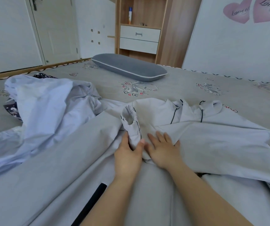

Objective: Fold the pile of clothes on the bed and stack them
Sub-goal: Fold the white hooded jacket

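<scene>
A pale grey hooded jacket (212,136) with dark drawcords lies spread across the bed in front of me. Its sleeve (131,123) is bent up over the body, cuff opening facing up. My left hand (127,154) grips the sleeve near the cuff, thumb on one side and fingers on the other. My right hand (163,149) lies flat on the jacket body just right of the sleeve, fingers spread. A light blue garment (49,108) lies crumpled at the left, with a dark patterned garment (12,110) partly hidden under it.
A grey pillow (129,66) lies at the far middle of the bed (163,84), which has a grey printed sheet. Beyond it stand a wooden shelf unit with white drawers (139,35), a white door at the far left and a white wall panel at the right.
</scene>
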